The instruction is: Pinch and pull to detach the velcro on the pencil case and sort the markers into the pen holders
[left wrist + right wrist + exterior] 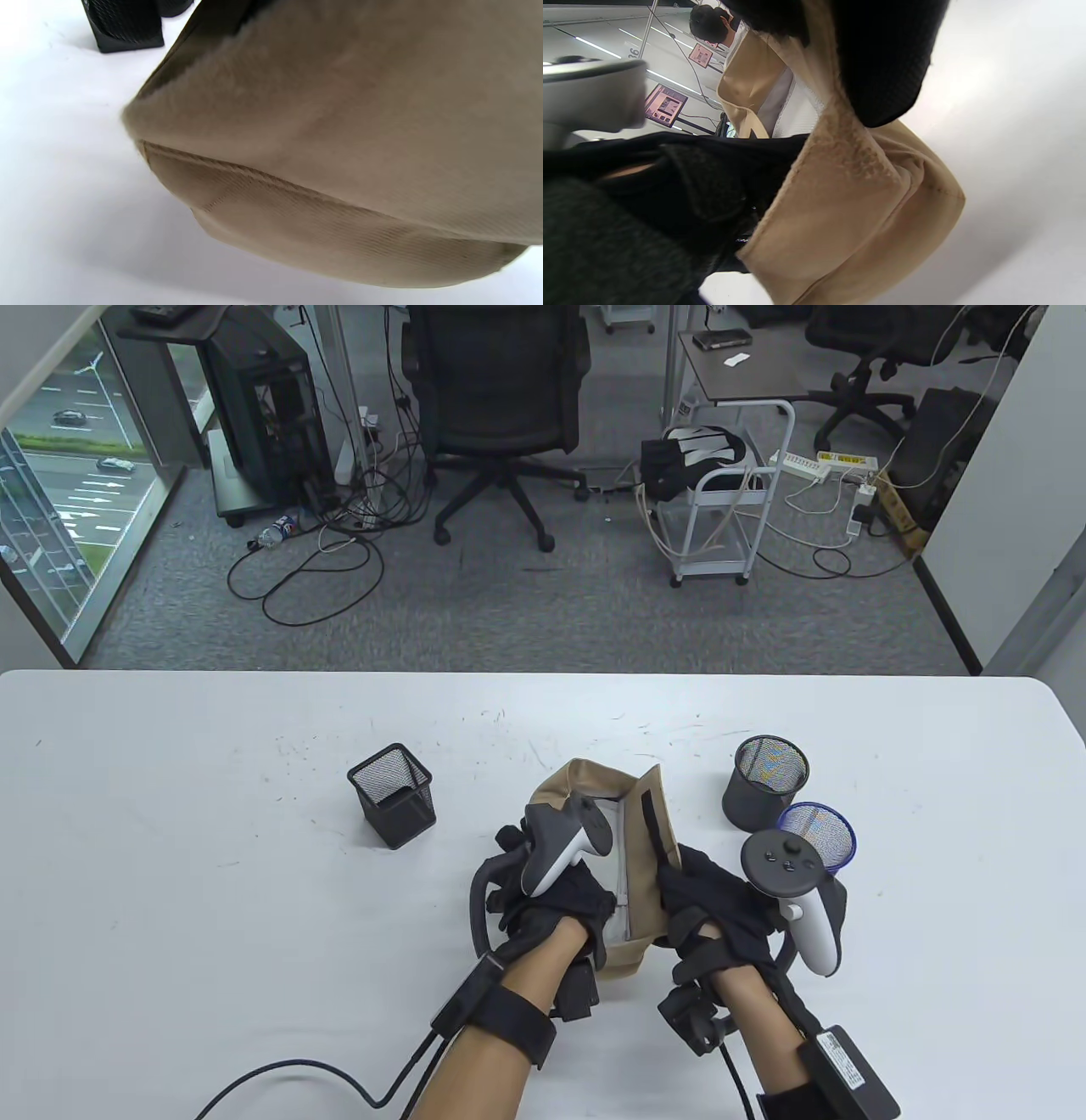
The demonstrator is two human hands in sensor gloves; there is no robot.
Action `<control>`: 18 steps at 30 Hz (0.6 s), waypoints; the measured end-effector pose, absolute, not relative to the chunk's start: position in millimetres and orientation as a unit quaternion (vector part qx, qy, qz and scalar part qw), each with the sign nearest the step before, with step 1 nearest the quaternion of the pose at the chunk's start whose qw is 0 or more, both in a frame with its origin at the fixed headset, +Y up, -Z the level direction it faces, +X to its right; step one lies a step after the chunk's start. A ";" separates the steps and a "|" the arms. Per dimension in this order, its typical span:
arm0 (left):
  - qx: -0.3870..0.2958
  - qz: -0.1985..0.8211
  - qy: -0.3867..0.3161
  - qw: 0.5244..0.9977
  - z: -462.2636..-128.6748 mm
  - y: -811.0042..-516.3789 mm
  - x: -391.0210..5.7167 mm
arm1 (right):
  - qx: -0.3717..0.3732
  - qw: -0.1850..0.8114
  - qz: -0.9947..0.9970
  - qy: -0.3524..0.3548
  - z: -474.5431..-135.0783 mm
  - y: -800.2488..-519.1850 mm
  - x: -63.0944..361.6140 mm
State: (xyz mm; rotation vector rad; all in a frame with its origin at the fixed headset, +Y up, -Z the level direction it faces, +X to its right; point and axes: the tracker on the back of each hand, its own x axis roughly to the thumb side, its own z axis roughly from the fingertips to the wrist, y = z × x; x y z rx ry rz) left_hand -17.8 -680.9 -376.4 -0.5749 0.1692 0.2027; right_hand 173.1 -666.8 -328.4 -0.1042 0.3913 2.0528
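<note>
A tan pencil case [585,785] lies on the white table [170,831] between my hands, open, with its pale lining showing. My left hand [560,903] grips the case's left side. My right hand [708,899] pinches the right flap, which carries a black velcro strip [653,823] and is pulled away from the body. In the right wrist view a gloved fingertip [882,63] presses on the tan flap [848,199]. Tan fabric [339,148] fills the left wrist view. No markers are visible. A square black mesh holder [392,795] stands to the left, a round black one [766,782] and a blue one [819,836] to the right.
The blue holder stands close behind my right hand's tracker [793,882]. The square holder [123,25] shows at the top left of the left wrist view. Cables trail from both wrists to the table's near edge. An office chair [496,415] stands beyond the table.
</note>
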 end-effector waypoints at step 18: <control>-0.206 0.407 0.129 0.880 -367.3 -667.4 -99.4 | -0.065 0.334 0.935 0.099 -329.6 -629.2 196.4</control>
